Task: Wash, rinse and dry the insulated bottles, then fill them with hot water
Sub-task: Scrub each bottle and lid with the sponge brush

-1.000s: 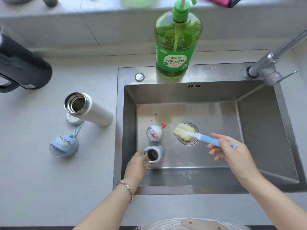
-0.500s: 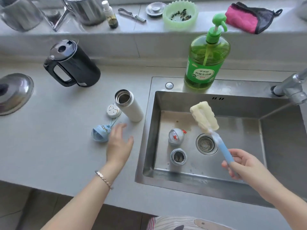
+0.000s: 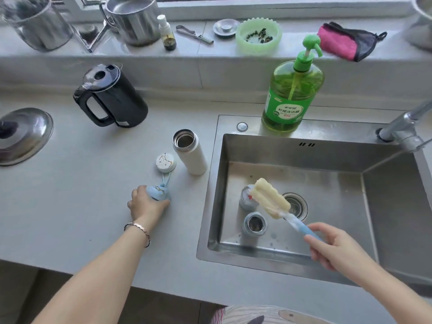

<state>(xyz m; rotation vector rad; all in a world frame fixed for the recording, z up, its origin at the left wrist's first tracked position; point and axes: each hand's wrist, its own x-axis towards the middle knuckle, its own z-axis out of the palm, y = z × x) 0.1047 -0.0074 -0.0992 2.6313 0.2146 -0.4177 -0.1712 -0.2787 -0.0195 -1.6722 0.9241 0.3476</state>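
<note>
A white insulated bottle (image 3: 190,152) stands open on the counter left of the sink, its round white lid (image 3: 165,162) beside it. My left hand (image 3: 146,203) grips a small blue cap (image 3: 159,193) with a loop strap on the counter. In the steel sink (image 3: 304,141) a small blue bottle (image 3: 254,224) stands open, and a round cap (image 3: 246,199) with a red part sits behind it. My right hand (image 3: 332,247) holds the blue handle of a sponge bottle brush (image 3: 271,198) above the sink, sponge end raised over that cap.
A green dish soap pump bottle (image 3: 292,94) stands on the sink's back rim, the tap (image 3: 404,127) at the right. A black kettle (image 3: 112,97) and a steel pot lid (image 3: 23,134) are on the counter. Steel pots, a green bowl (image 3: 258,35) and a pink cloth (image 3: 346,42) line the sill.
My left hand left the small bottle in the sink, crossed to the counter and took hold of the blue cap. My right hand lifted the brush off the sink floor.
</note>
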